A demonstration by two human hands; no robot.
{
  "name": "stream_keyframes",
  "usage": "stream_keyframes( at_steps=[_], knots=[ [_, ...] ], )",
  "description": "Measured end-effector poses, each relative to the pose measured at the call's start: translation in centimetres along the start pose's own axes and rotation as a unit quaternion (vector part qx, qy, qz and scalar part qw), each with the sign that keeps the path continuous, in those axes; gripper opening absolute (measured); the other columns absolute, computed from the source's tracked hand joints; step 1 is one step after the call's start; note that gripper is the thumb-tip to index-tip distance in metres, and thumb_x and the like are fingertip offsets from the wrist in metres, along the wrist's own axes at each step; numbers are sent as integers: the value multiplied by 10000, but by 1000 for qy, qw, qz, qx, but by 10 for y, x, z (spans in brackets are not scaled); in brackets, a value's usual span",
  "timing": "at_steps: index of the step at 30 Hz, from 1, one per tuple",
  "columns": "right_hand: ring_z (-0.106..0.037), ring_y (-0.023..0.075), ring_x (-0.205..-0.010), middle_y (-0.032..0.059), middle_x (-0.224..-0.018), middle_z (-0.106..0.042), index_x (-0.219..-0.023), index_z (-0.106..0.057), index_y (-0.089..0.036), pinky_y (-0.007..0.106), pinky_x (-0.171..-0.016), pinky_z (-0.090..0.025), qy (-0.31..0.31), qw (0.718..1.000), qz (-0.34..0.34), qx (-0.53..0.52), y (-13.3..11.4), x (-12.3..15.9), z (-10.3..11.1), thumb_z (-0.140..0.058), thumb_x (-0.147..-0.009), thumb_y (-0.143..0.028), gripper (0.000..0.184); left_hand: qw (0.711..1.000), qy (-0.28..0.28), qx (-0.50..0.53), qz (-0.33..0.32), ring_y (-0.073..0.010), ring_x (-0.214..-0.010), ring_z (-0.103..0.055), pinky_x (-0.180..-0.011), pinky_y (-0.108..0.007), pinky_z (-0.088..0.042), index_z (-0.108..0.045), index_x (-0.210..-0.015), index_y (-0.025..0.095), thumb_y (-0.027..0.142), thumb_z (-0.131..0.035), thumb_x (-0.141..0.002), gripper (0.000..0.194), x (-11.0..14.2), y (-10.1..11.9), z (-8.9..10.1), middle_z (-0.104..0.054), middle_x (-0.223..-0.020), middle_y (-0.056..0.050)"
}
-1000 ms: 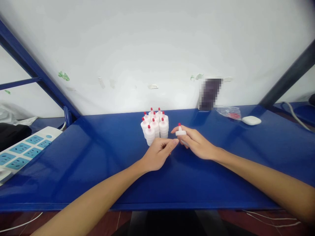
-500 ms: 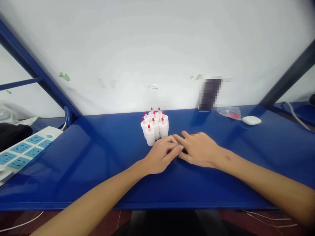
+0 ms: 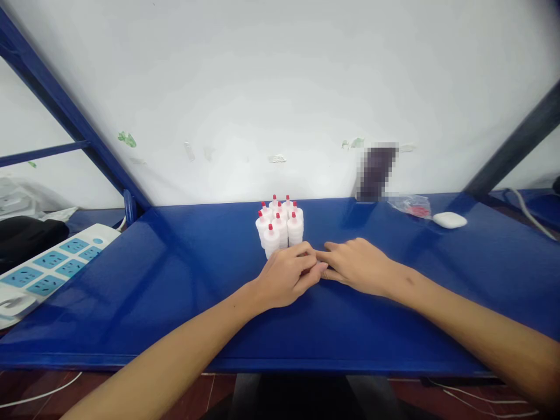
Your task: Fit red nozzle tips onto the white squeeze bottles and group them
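My left hand (image 3: 286, 274) is closed, its fingers curled and its thumb stretched toward my right hand. Whether anything is inside its fingers is hidden. Facing it, my right hand (image 3: 361, 265) has its index finger and thumb apart and stretched out, touching the left fingertips; I see nothing held in it. Both hands are low over the blue table. Just behind the left hand stands a tight group of several white squeeze bottles (image 3: 280, 224), upright, with red-tipped nozzles. The left hand covers the foot of the front bottle.
The blue table (image 3: 210, 233) meets a white wall. A pixelated dark upright object (image 3: 377, 173) leans there. To its right lie a clear plastic bag (image 3: 413, 207) with red bits and a white rounded object (image 3: 450, 220). A power strip (image 3: 56, 262) sits at left, beside blue metal posts.
The view has shifted slightly, so the bottles appear a little further right. My right fingers have drawn closer together against the left fingertips. The bottles have not moved on the table.
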State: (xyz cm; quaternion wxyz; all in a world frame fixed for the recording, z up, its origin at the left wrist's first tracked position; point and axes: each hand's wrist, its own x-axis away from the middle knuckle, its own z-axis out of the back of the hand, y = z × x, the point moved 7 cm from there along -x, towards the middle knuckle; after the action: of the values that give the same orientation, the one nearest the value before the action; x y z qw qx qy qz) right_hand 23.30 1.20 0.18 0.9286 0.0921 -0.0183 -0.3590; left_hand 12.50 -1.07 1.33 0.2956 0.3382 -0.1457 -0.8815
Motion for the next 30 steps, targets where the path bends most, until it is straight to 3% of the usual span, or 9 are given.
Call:
stream_keyframes(
  at_steps=[5,8,10,13,16,21,25,30],
  knots=[
    [-612,174,-522,74,-805,-686,-1195,-585,-224,294,-490,-123,28,999,-10,20,-8,0,4,-277,-1023,-512,455,998,8,-58,-33,-109,-639,-490,-593,-243,-393,-542,-682,147,317,-375,-1026,418,1,3,2,-550,-743,-26],
    [-628,200,-554,57,-804,-708,-1303,-497,-214,282,-495,-170,83,996,-35,-24,-9,1,17,-421,-962,-489,445,990,62,-111,-62,-105,-602,-459,-561,-240,-366,-516,-645,155,319,-395,-1021,428,2,7,10,-527,-689,-14],
    [-637,209,-589,45,-804,-719,-1352,-430,-193,279,-516,-242,139,988,-35,-65,-10,5,28,-488,-897,-378,494,976,113,-157,-96,-103,-576,-439,-545,-240,-352,-524,-645,159,338,-423,-1014,423,3,14,17,-516,-654,-5],
    [-606,187,-569,12,-719,-692,-1298,-421,-160,283,-563,-334,212,968,19,-131,-16,11,37,-475,-808,-239,500,955,163,-196,-148,-99,-553,-437,-539,-238,-354,-531,-651,164,351,-453,-1008,410,5,27,24,-520,-622,5],
    [-564,165,-547,-6,-693,-651,-1182,-444,-155,281,-580,-378,247,948,78,-185,-21,14,38,-436,-779,-195,405,946,171,-209,-179,-94,-530,-438,-527,-241,-349,-519,-641,168,351,-488,-999,404,6,36,25,-520,-592,17],
    [-494,136,-514,-31,-649,-582,-1020,-474,-182,266,-555,-373,224,943,91,-227,-25,12,33,-443,-752,-178,270,945,169,-208,-185,-95,-525,-453,-524,-245,-361,-523,-641,170,377,-485,-1000,416,6,37,23,-535,-585,14],
    [-467,116,-508,-33,-674,-569,-989,-484,-193,241,-516,-341,168,942,101,-272,-32,10,35,-444,-764,-145,234,949,150,-204,-190,-105,-544,-468,-547,-252,-379,-585,-708,157,394,-456,-1010,405,7,35,22,-559,-604,1],
    [-477,101,-502,-35,-704,-581,-1045,-502,-198,227,-499,-346,127,936,126,-303,-37,11,31,-427,-878,-166,186,983,95,-70,-143,-92,-526,-432,-519,-230,-350,-593,-736,152,406,-451,-1011,400,5,23,21,-507,-599,24]
  ],
)
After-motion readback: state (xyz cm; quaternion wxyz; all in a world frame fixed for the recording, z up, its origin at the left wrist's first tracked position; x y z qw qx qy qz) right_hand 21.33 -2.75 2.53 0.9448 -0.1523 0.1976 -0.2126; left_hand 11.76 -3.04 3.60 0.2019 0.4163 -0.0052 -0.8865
